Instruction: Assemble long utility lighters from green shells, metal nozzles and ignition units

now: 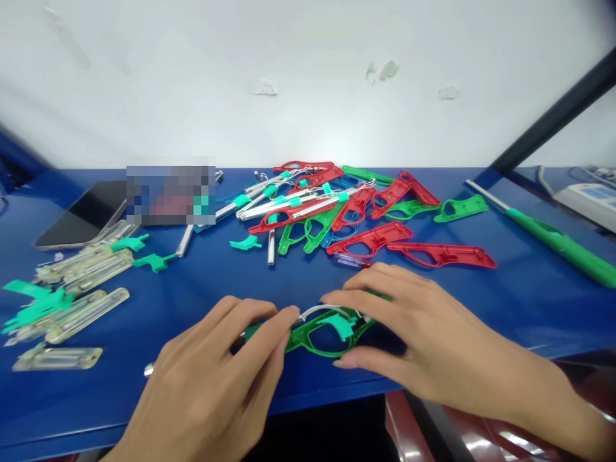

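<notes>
Near the table's front edge lies a green lighter casing half [294, 340] with a looped finger opening. A teal trigger [342, 326] sits in it, and a white wire [327, 307] arches above. My left hand [221, 359] is closed on the casing's left end, its fingertips by the wire; a metal tube end [149, 369] shows beyond that hand. My right hand [409, 321] grips the casing's right part, fingers on the far side and thumb on the near side. Both hands hide the casing's ends.
Red casing halves [443, 254], green casing halves [462, 208] and metal lighter tubes [274, 206] lie piled behind. Clear fuel tanks [89, 314] and teal triggers [154, 261] lie left, near a phone [81, 215]. A whole green lighter [563, 244] lies right; a screwdriver [352, 260] lies behind my right hand.
</notes>
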`<move>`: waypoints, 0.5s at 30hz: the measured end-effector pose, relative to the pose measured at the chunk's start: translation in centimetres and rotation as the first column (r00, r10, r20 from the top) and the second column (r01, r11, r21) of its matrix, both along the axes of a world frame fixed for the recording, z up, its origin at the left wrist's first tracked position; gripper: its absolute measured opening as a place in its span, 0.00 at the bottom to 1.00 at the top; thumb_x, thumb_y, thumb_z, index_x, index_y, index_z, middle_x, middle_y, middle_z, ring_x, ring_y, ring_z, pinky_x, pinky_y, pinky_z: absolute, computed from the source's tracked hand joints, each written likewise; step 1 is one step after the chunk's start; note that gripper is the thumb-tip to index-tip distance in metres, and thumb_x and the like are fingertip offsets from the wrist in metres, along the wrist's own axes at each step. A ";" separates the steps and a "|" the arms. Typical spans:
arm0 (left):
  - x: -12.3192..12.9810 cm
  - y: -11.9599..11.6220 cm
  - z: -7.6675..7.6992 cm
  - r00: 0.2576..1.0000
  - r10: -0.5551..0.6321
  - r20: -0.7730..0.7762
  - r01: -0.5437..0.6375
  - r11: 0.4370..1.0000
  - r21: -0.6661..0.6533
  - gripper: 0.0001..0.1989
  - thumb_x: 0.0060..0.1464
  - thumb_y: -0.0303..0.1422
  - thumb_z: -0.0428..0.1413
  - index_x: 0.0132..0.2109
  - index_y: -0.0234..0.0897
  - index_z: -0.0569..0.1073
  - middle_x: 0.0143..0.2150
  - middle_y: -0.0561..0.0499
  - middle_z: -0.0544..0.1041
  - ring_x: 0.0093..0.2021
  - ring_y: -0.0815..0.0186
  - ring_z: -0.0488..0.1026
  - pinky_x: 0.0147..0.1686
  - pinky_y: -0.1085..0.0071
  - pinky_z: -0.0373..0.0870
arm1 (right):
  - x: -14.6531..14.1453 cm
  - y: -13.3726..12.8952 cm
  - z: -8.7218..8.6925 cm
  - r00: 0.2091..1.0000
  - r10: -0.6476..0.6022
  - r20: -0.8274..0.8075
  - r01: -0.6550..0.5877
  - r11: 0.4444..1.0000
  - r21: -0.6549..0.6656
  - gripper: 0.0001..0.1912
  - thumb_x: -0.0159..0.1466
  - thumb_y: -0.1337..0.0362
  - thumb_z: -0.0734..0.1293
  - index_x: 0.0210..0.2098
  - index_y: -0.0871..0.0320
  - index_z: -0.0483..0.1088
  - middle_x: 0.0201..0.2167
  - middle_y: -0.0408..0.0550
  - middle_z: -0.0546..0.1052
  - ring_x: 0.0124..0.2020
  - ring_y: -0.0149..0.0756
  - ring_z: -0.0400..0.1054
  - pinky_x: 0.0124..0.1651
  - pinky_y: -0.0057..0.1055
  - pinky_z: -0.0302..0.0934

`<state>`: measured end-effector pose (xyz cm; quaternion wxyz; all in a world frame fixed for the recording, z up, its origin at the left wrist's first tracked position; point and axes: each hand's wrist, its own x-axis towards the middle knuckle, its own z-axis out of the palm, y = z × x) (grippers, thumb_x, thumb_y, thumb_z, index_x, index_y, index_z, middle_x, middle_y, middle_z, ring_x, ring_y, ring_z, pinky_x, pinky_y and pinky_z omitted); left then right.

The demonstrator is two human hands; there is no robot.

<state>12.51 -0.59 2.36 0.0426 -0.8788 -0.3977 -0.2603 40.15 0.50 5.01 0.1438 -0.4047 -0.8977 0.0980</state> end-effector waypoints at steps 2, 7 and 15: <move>-0.2 0.0 0.0 1.000 -0.002 0.008 0.002 1.000 -0.017 0.15 0.71 0.29 0.54 0.60 0.45 0.74 0.48 0.52 0.79 0.45 0.64 0.75 0.44 0.64 0.72 | 0.0 -0.1 0.0 1.000 -0.004 -0.006 0.004 1.000 0.007 0.25 0.71 0.49 0.71 0.64 0.48 0.68 0.52 0.46 0.77 0.54 0.44 0.72 0.56 0.43 0.67; -0.1 -0.7 0.0 0.999 -0.017 0.048 0.018 0.999 -0.037 0.14 0.71 0.28 0.53 0.60 0.44 0.74 0.48 0.53 0.78 0.45 0.66 0.74 0.47 0.67 0.71 | 0.1 -0.2 -0.2 0.999 -0.024 -0.022 0.024 0.999 -0.025 0.22 0.71 0.49 0.71 0.61 0.47 0.70 0.51 0.44 0.77 0.51 0.43 0.72 0.54 0.42 0.67; -0.6 -2.1 -0.9 0.995 -0.019 0.098 0.024 0.998 -0.056 0.22 0.70 0.24 0.53 0.66 0.45 0.71 0.56 0.53 0.77 0.54 0.67 0.73 0.59 0.69 0.68 | 0.0 -0.3 -0.6 0.997 -0.034 -0.072 0.031 0.999 -0.045 0.20 0.72 0.49 0.71 0.60 0.45 0.72 0.51 0.42 0.77 0.53 0.41 0.70 0.55 0.39 0.65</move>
